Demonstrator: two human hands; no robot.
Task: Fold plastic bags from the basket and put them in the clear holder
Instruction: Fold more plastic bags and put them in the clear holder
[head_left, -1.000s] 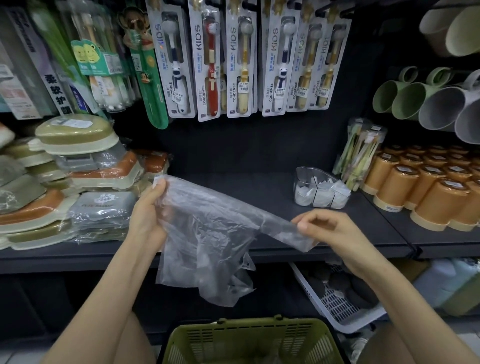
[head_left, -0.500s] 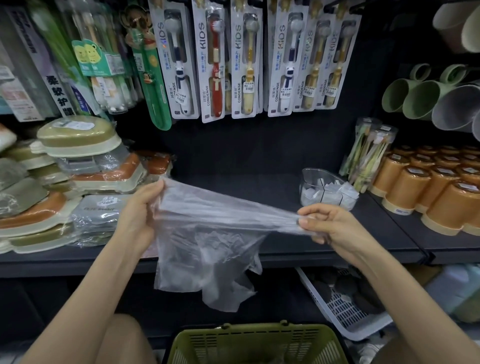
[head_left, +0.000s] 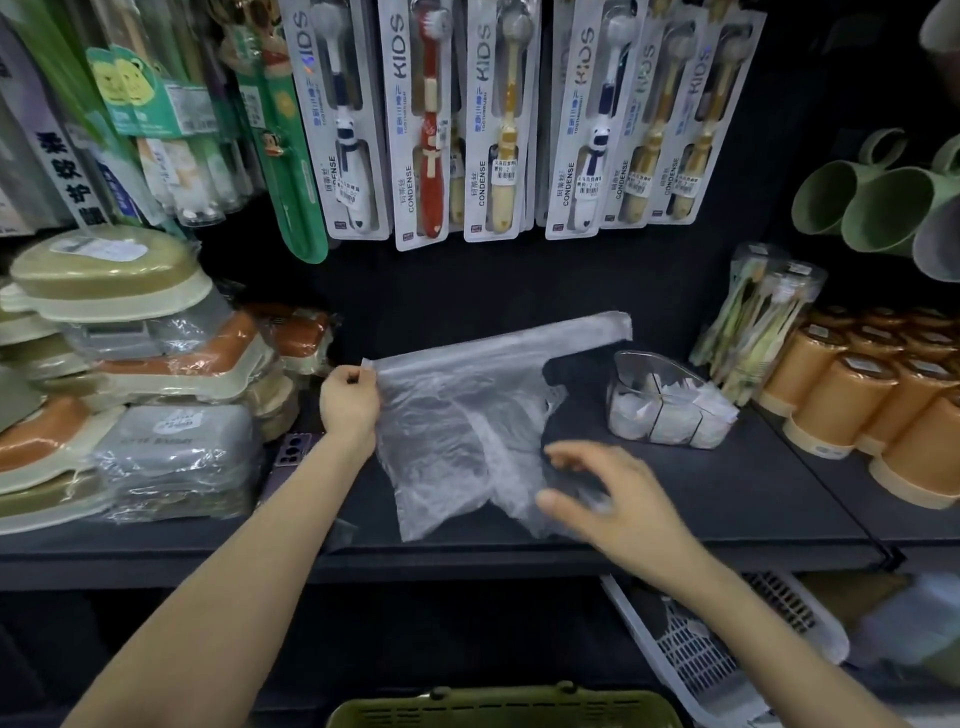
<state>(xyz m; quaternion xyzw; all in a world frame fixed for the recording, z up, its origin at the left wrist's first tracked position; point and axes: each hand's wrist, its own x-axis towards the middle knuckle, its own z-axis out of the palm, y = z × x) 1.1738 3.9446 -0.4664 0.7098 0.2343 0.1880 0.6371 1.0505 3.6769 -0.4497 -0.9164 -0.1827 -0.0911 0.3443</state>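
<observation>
I smooth plastic bag (head_left: 457, 426) flat first, push air out, then fold. My left hand (head_left: 349, 397) pinches bag corner at 10 o'clock. My right hand (head_left: 618, 504), blurry, is at bag's 4 o'clock with fingers spread. Bag is see-through and wrinkly, lies on dark shelf (head_left: 727, 499). Clear holder (head_left: 670, 410) at bag's 3 o'clock, basket (head_left: 504, 709) at 6.

Light comes from above and in front, bright on the hanging toothbrush packs (head_left: 498, 130), whose clear blisters give back white glare. The shelf (head_left: 753, 493) and its back wall are near black, and deep shadow lies beneath it. The plastic bag (head_left: 457, 415) shows a soft grey sheen. The right hand (head_left: 623, 504) is smeared with motion blur; the left hand (head_left: 349, 402) is sharp. The wide lens bends the edges, and the lower right corner is out of focus.
</observation>
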